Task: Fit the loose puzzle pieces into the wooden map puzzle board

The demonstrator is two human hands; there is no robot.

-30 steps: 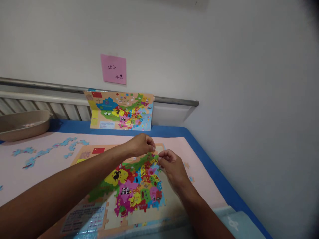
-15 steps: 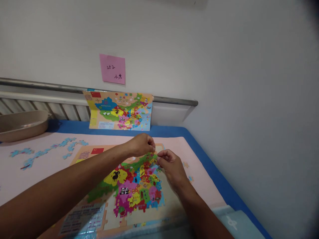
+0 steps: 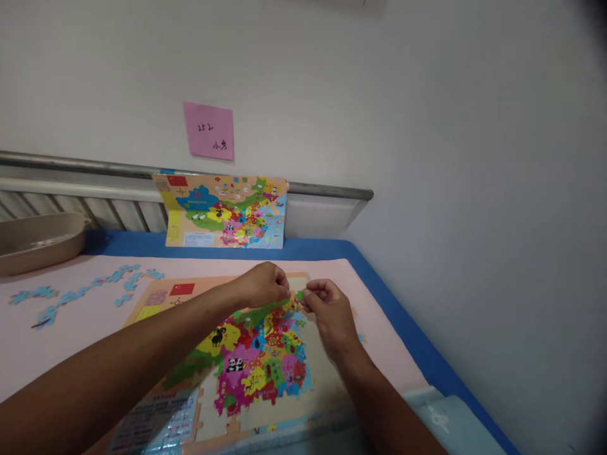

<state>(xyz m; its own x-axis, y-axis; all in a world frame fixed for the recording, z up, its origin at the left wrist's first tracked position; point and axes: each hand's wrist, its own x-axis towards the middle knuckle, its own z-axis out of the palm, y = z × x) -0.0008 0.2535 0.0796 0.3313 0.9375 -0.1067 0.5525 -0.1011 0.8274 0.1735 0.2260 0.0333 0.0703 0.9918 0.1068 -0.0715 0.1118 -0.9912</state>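
Observation:
A partly assembled jigsaw map (image 3: 270, 354) with pandas, a ram and bright patches of colour lies in its flat tray (image 3: 327, 385), whose bare backing shows at the right and bottom. My right hand (image 3: 332, 313) pinches a small green puzzle piece (image 3: 300, 295) between thumb and forefinger at the map's upper right edge. Just left of it, my left hand (image 3: 266, 284) hovers over the top of the map, fingers curled together. Whatever those fingers hold, if anything, is hidden. My left forearm covers part of the map's left side.
A printed reference map (image 3: 227, 212) leans against the metal rail (image 3: 327, 189). Loose blue pieces (image 3: 76, 296) lie on the pink sheet (image 3: 28, 347). At the far left stands a beige basket (image 3: 42, 243). A pink note (image 3: 208, 131) is on the wall.
My left hand has shifted slightly left and down, away from the right. The green piece now shows at my right fingertips. The view has turned a little.

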